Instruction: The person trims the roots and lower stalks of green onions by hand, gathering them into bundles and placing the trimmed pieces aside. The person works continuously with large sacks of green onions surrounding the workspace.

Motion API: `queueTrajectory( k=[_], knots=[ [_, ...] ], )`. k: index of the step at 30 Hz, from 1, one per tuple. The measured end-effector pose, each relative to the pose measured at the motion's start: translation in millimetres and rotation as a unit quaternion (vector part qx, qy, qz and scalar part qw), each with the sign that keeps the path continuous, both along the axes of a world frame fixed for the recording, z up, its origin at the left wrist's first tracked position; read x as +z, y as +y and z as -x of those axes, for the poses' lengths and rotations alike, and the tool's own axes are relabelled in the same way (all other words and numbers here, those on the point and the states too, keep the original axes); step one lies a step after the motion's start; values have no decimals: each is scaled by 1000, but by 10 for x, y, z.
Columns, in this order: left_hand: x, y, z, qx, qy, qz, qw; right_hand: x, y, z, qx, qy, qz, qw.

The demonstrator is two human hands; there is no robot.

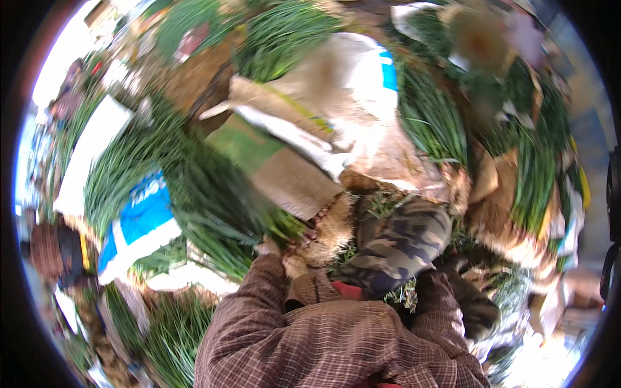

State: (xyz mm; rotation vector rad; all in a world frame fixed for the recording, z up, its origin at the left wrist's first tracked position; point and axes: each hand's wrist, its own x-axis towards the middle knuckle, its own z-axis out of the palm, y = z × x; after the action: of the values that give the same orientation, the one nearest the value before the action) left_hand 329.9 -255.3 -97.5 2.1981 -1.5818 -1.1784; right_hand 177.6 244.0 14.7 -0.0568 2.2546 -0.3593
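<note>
My left hand (268, 246) is closed around a bunch of long-leaved green onion plants (223, 194), near their stem end. The leaves fan out to the upper left and are blurred. Right beside it, my right hand (294, 265) is against the root ends; its fingers are too indistinct to tell their grip. Pale, matted roots (335, 237) stick out from under a folded burlap sack (296, 186), to the right of both hands. Part of my right forearm is hidden behind my bent knee (402, 242) in camouflage trousers.
A large pale sack (368, 121) lies ahead, with green onion bundles (432, 111) on its right. More bundles lie at far right (533, 179) and lower left (179, 334). A blue and white printed sack (145, 213) lies left. Loose plant scraps (385, 203) surround my knee.
</note>
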Motion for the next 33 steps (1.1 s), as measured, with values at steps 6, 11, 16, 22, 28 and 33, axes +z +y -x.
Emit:
queueTrajectory(
  k=[6,11,16,22,28,33],
  knots=[
    [893,73,-4,34,65,-108,991,-213,372,388,294,154,-4,943],
    [1300,189,229,-265,96,111,953,-419,1001,1054,289,258,-172,906],
    [2003,920,1353,-472,252,-150,832,-111,1169,1752,138,255,-150,945],
    [1608,2297,3147,-542,340,-527,559,-874,2049,2748,-237,421,196,853],
    [1062,2867,4327,-502,239,-587,588,-754,1909,3686,-262,333,70,903],
    [728,3050,4646,-552,241,-552,577,-1034,2174,4149,-297,311,59,901]
  ],
)
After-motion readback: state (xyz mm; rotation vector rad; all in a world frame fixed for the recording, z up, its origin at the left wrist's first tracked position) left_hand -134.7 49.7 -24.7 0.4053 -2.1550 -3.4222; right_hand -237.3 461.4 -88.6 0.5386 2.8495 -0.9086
